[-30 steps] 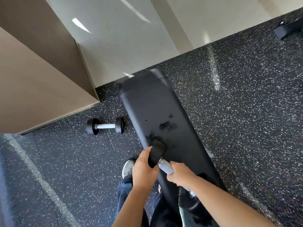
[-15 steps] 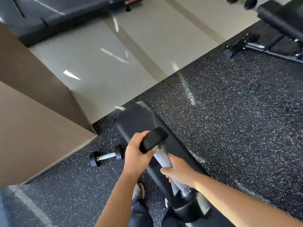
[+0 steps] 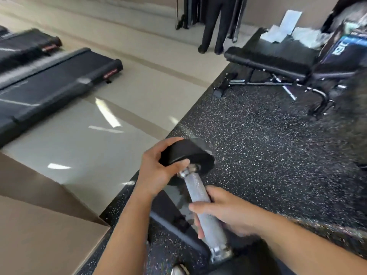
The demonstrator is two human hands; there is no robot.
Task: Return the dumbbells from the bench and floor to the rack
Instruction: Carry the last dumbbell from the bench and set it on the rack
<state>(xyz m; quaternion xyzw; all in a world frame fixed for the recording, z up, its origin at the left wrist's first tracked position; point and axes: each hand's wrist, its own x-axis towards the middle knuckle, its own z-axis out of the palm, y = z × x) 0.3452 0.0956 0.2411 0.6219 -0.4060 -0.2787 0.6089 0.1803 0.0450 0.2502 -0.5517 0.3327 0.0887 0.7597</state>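
Note:
I hold a dumbbell [image 3: 198,187] with a knurled silver handle and black round heads, lifted in front of me. My left hand [image 3: 156,171] grips its far black head [image 3: 188,153]. My right hand [image 3: 224,213] wraps the handle near the lower head, which sits low at the frame's bottom. Below the dumbbell, part of the black bench pad [image 3: 172,213] shows. No rack is in view, and the small dumbbell on the floor is out of the frame.
A brown box-like wall [image 3: 39,225] stands at the left. Black treadmills [image 3: 59,76] lie on the beige floor. Another adjustable bench [image 3: 268,62] stands at the back right on speckled rubber flooring. A person's dark-trousered legs [image 3: 214,22] stand far back.
The dumbbell has been lifted off the bench in both hands, and my view has swung up and toward the room. The small floor dumbbell has dropped out of sight.

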